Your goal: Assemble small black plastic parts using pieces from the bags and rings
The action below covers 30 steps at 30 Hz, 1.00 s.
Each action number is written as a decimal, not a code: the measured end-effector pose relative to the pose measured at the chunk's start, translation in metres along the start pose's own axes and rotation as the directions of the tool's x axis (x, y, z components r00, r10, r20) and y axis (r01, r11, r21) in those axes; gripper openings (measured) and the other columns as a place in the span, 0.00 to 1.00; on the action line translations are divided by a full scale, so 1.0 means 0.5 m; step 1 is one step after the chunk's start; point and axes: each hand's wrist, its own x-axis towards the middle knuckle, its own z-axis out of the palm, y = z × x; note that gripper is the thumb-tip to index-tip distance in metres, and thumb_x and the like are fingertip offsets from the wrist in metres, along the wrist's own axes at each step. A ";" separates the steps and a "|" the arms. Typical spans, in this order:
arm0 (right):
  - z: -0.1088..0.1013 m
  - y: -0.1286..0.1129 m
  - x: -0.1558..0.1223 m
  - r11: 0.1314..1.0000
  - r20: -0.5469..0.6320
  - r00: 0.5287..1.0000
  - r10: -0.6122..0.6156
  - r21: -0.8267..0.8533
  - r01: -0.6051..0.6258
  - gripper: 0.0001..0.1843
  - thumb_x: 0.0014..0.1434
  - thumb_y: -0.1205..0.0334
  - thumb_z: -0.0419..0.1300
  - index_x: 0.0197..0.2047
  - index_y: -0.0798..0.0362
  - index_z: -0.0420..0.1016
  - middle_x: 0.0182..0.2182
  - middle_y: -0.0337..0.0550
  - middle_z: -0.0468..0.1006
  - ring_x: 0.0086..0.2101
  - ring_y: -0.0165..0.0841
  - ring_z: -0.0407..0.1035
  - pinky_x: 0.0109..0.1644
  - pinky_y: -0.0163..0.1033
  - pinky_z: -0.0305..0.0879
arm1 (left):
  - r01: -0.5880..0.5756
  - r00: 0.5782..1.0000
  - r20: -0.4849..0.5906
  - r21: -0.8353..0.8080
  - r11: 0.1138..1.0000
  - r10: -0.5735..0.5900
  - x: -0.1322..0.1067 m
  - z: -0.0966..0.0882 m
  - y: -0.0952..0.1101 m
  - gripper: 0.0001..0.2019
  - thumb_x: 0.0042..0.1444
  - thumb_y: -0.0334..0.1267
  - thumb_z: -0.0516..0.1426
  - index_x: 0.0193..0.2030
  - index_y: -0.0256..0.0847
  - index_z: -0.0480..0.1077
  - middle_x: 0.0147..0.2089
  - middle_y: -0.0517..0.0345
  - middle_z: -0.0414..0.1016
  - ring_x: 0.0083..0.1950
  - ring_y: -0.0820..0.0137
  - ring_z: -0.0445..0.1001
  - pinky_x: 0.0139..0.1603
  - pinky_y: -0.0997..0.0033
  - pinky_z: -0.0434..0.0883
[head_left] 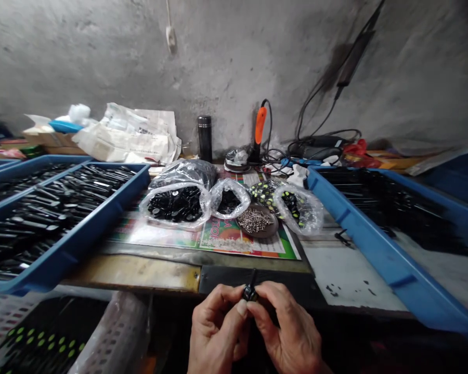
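At the front edge of the workbench, my left hand point(220, 330) and my right hand point(284, 327) meet with thumbs and fingertips pinched on one small black part point(250, 292). A thin dark stem sticks up from it; its exact kind is too small to make out. Just beyond lies a shallow dish of small silvery screws point(255, 221). Behind it stand open plastic bags: one with black round pieces point(175, 203), a smaller one with black pieces point(228, 201), and one with black and yellow-green pieces point(292, 208).
Blue trays of long black parts flank me, the left tray point(68, 254) and the right tray point(368, 259). An orange-handled tool point(260, 124) and a black flask point(205, 139) stand by the wall. Below left is a white basket point(119, 332) holding black parts with yellow-green dots.
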 end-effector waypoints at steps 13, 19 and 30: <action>0.010 0.004 0.025 1.000 0.068 0.998 0.015 -0.007 -0.015 0.17 0.76 0.53 0.45 0.41 0.53 0.68 0.26 0.38 0.77 0.23 0.27 0.75 0.29 0.30 0.69 | -0.017 1.000 -0.018 -0.015 1.000 0.017 0.013 -0.010 0.000 0.20 0.47 0.54 0.69 0.35 0.38 0.77 0.16 0.68 0.63 0.15 0.83 0.56 0.15 0.84 0.55; 0.028 0.013 0.025 1.000 0.067 0.998 0.021 -0.017 -0.020 0.16 0.75 0.53 0.47 0.41 0.54 0.68 0.25 0.39 0.77 0.23 0.29 0.75 0.29 0.31 0.70 | 0.007 0.999 -0.039 -0.061 0.998 -0.010 0.014 -0.006 0.011 0.21 0.45 0.54 0.70 0.34 0.37 0.77 0.14 0.69 0.60 0.14 0.84 0.55 0.16 0.85 0.53; 0.023 0.013 0.039 0.914 0.415 0.886 0.206 0.241 -0.325 0.28 0.71 0.42 0.49 0.65 0.49 0.54 0.38 0.41 0.75 0.21 0.25 0.70 0.25 0.27 0.71 | 0.032 0.992 -0.112 -0.157 0.987 -0.050 0.015 -0.005 0.022 0.20 0.41 0.52 0.73 0.32 0.37 0.79 0.16 0.67 0.64 0.14 0.86 0.54 0.16 0.86 0.51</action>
